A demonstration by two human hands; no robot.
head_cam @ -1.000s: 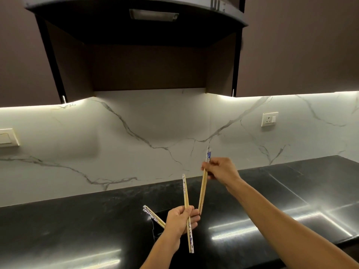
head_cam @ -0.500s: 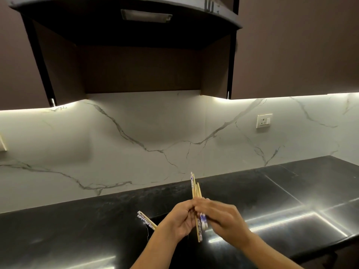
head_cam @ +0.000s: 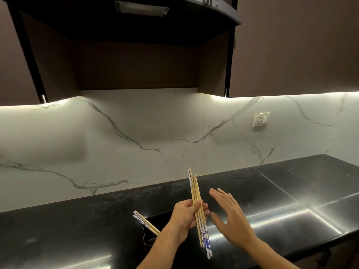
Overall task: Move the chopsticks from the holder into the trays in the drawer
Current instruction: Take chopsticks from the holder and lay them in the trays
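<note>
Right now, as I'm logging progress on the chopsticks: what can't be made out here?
Head view:
drawer and trays: out of frame.
holder: dark on the black counter, partly behind the left forearm; its contents beyond two chopsticks unclear.
bundle in the left hand: sticks overlap, count uncertain.
right hand: motion-blurred.

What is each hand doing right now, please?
Left hand: closed, holding a bundle of thin wooden chopsticks with blue-and-white patterned ends.
Right hand: open, holding nothing.

No legible text — chopsticks (head_cam: 198,210) bear blue pattern only.
</note>
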